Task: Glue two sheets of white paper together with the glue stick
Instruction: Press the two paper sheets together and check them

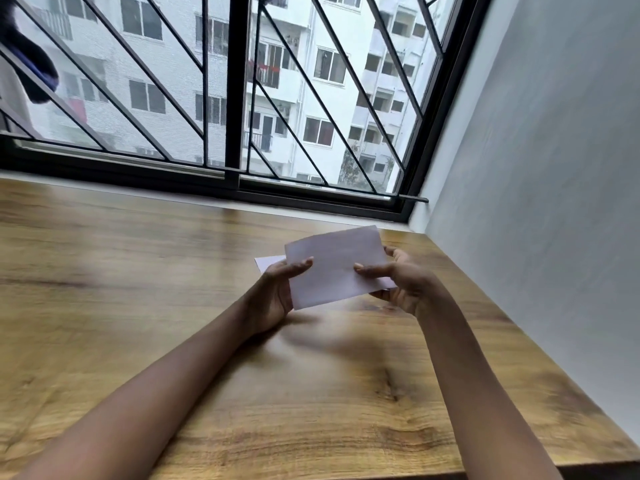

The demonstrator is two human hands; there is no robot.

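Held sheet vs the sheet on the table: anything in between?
Nothing visible besides the person's own fingers. The left hand and right hand pinch the upper sheet over the lower sheet on the table. No glue stick in view.

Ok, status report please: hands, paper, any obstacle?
Left hand and right hand pinch one white sheet, raised. Second sheet lies on table behind. No glue stick in view.

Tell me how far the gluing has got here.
Done: nothing I can confirm; no glue stick shows, and glue cannot be seen. In hand: the left hand and right hand pinch one white rectangular paper sheet over the brown wooden table. Left: joining it to the second white sheet lying beneath.
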